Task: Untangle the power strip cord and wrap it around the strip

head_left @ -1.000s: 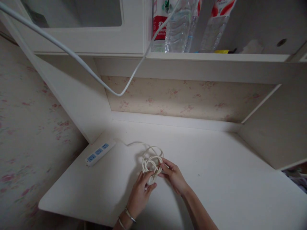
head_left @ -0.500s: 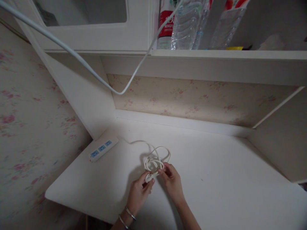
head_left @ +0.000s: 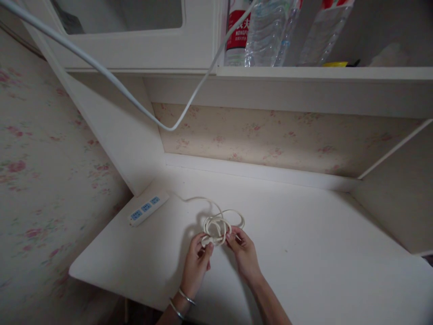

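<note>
A white power cord (head_left: 216, 220) is gathered in loose loops above the desk, between my two hands. My left hand (head_left: 196, 259) pinches the cord's plug (head_left: 206, 241) at the near left of the coil. On the right side of the coil, my right hand (head_left: 244, 253) grips the loops between thumb and fingers. From the coil the cord trails back and left to a white power strip (head_left: 149, 210) with blue sockets, which lies at the desk's left side. Nothing is plugged into its visible sockets.
The white desk (head_left: 314, 253) has a rounded left corner and a low back ledge. Overhead, a shelf holds clear plastic bottles (head_left: 265, 36) and a red-labelled bottle (head_left: 237, 34). A thick white cable (head_left: 169, 128) hangs across the upper view. Floral wallpaper (head_left: 20, 180) covers the left wall.
Both hands have moved slightly away from me with the coil. The loops look rounder and more spread between the hands, and the plug has turned a little. The power strip stays on the desk.
</note>
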Action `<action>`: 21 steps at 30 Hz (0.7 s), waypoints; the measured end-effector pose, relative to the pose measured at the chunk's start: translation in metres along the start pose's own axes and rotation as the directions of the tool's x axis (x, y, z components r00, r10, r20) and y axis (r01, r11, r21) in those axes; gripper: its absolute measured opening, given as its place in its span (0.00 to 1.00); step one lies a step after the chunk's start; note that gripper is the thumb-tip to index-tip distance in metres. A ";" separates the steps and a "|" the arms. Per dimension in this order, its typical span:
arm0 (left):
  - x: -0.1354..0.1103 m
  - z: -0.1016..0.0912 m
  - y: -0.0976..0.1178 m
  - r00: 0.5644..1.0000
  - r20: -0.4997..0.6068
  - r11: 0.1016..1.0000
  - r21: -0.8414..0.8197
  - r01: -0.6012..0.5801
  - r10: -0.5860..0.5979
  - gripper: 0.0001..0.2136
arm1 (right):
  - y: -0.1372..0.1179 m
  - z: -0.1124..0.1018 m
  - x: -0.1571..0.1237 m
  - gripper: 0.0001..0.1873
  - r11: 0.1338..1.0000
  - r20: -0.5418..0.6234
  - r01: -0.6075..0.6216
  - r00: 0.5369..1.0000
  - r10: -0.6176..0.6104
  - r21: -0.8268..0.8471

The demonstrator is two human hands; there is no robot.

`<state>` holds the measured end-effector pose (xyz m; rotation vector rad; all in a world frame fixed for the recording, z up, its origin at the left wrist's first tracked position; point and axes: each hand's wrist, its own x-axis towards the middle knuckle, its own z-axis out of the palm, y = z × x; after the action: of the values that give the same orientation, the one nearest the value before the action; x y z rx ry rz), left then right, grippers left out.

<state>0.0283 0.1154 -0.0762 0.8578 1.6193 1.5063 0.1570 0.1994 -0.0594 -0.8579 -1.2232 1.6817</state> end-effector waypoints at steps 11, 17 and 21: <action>-0.010 0.008 0.020 0.822 0.130 0.461 0.774 -0.434 0.554 0.08 | 0.007 0.020 -0.005 0.12 0.995 -0.087 -0.009 0.996 0.017 0.097; -0.004 0.004 0.016 0.800 0.149 0.342 0.847 -0.406 0.581 0.07 | -0.002 0.024 -0.005 0.12 0.999 0.000 0.035 0.999 -0.035 -0.007; -0.002 0.001 0.013 0.809 0.117 0.294 0.894 -0.339 0.577 0.09 | -0.005 0.026 -0.002 0.13 0.997 0.011 0.070 0.998 -0.070 -0.020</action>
<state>0.0300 0.1158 -0.0632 1.9601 2.5712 0.9717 0.1359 0.1884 -0.0468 -0.8105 -1.2653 1.6224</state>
